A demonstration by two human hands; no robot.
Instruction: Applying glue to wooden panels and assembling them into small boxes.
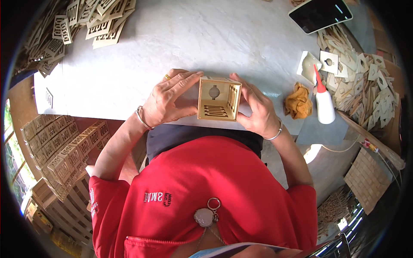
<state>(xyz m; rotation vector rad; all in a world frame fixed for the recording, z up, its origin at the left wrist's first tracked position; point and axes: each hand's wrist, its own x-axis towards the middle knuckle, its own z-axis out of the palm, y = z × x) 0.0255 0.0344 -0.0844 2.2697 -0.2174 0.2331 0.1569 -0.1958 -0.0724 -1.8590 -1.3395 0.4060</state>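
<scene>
Between my two hands, at the table's near edge, is a small wooden box (218, 98) with its open side up. A round cutout shows in one inner wall, and slotted patterns show in others. My left hand (168, 95) presses its fingers and thumb along the box's left side. On the opposite side, my right hand (258, 106) grips the wall with thumb near and fingers far. The fingertips on the far side are partly hidden by the box.
Slotted wooden panels (101, 28) lie piled far left; panels with round cutouts (370, 81) heap at right. Near my right hand are an orange cloth (298, 101), a white glue bottle with red nozzle (325, 103) and a tablet (320, 15). Finished-looking boxes (77, 148) stack at lower left.
</scene>
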